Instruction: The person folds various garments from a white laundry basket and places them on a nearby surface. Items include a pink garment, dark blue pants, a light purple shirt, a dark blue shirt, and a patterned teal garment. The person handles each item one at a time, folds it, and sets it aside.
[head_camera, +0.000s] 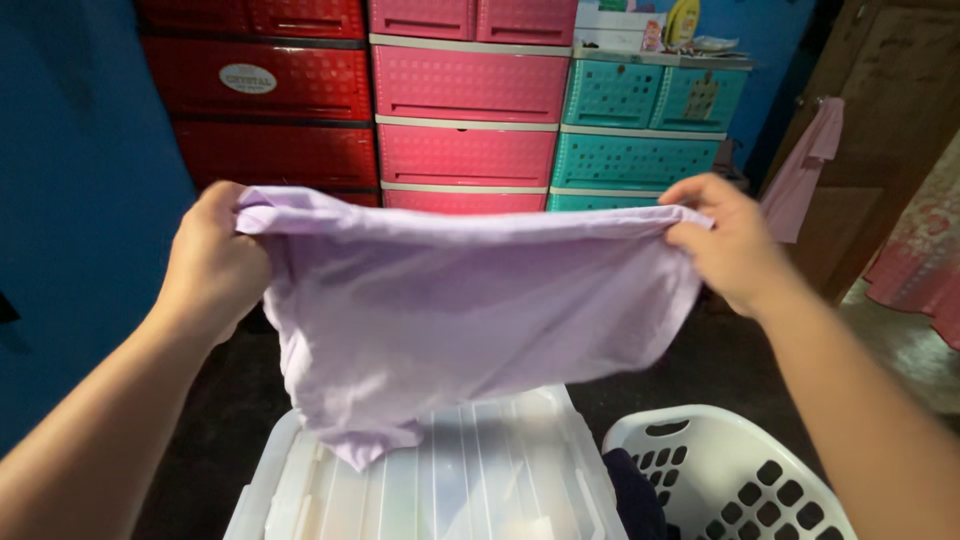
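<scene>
I see my left hand (215, 260) and right hand (730, 240) each pinching a top corner of the lilac garment (450, 320), held spread above the clear lidded bin (440, 480). By my reading, it is stretched flat with 0 folds made, so all the folding remains.

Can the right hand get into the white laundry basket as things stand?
Probably not right away: the right hand is gripping the lilac garment, shared with the left hand. The basket itself sits open below it.

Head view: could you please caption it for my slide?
Both hands stretch a lilac cloth garment above a clear plastic lid.
</scene>
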